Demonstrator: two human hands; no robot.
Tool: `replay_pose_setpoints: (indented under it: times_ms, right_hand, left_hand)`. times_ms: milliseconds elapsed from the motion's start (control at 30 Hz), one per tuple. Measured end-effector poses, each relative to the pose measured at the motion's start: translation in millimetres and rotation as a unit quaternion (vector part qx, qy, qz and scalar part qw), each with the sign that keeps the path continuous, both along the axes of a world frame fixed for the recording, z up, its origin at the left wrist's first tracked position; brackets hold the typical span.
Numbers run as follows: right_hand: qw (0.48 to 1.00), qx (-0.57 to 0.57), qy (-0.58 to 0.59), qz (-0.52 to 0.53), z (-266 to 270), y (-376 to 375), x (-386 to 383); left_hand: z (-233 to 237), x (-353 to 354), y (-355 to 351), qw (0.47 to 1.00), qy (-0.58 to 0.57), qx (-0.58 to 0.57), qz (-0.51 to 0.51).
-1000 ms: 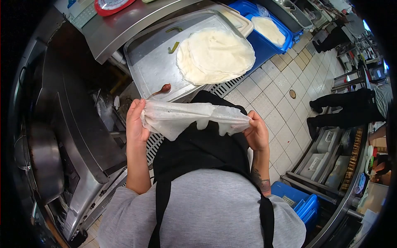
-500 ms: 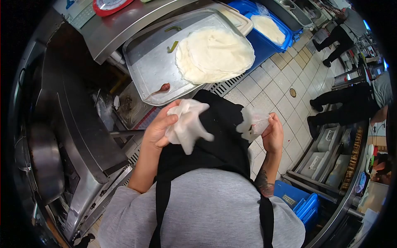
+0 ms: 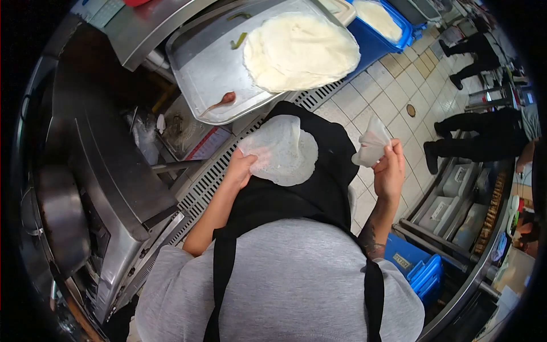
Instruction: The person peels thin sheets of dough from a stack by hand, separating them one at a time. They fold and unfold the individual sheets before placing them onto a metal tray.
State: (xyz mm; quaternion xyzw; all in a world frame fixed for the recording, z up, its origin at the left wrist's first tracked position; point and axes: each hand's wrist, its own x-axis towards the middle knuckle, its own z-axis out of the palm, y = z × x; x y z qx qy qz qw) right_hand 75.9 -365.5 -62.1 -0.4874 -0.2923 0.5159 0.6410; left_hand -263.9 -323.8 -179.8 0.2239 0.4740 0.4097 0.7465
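My left hand [image 3: 240,169] pinches the edge of a thin, see-through round dough sheet [image 3: 285,157], which spreads over the black apron with one part folded up. My right hand [image 3: 388,168] is closed on a smaller crumpled piece of dough sheet [image 3: 373,143], held up to the right and apart from the first. Beyond both hands, a stack of pale round dough sheets [image 3: 302,51] lies in a metal tray [image 3: 196,68]. Also in the tray are a reddish piece with a thin tail [image 3: 225,100] and green strips [image 3: 239,41].
A steel counter [image 3: 137,40] runs along the upper left, with a large metal pot [image 3: 65,222] below it. At the upper right, a blue bin [image 3: 407,37] holds more pale sheets. Two people in dark trousers [image 3: 481,128] stand on the tiled floor to the right.
The sheet in my left hand has opened from a crumpled bunch into a nearly flat round. My right hand has risen slightly with its piece. The tray now appears higher in view.
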Motion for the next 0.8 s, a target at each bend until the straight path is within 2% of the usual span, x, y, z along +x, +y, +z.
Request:
replay_pose_setpoints:
  times_ms: [67,100,133,200,267,400,467,533,667,700,800]
  right_hand:
    - [0.999,-0.016,-0.02,0.022,-11,7,-10]
    - [0.999,0.014,0.014,0.037,6,11,-33]
    - [0.999,-0.01,0.005,0.048,19,15,-51]
    - [0.987,-0.013,0.054,0.148,8,14,-62]
    - [0.961,0.015,0.153,0.232,13,13,-84]
    - [0.934,0.0,0.257,0.25,25,17,-106]
    - [0.949,-0.031,0.222,0.223,4,25,-110]
    - [0.954,-0.059,0.183,0.231,-38,31,-107]
    - [0.95,-0.235,-0.009,0.207,-80,25,-108]
    - [0.95,-0.231,-0.021,0.209,-86,25,-109]
    - [0.952,-0.219,-0.05,0.207,-98,22,-111]
  left_hand:
    - [8,11,-5,0.987,0.105,0.089,0.086]
    - [24,12,-8,0.986,0.095,0.109,0.085]
    - [19,6,-10,0.985,0.1,0.127,0.061]
    - [-1,-7,-13,0.981,0.106,0.163,0.011]
    - [-10,-11,-16,0.988,0.049,0.143,0.024]
    - [-36,-21,-21,0.997,-0.036,0.044,0.043]
    - [-51,-29,-16,0.985,-0.172,-0.006,-0.017]
    - [-31,-25,-11,0.94,-0.31,-0.139,-0.024]
    - [-7,-18,-14,0.99,-0.141,0.003,-0.02]
    - [-8,-21,-12,0.987,-0.158,-0.012,-0.03]
    - [-16,-24,-10,0.997,-0.045,-0.002,-0.064]
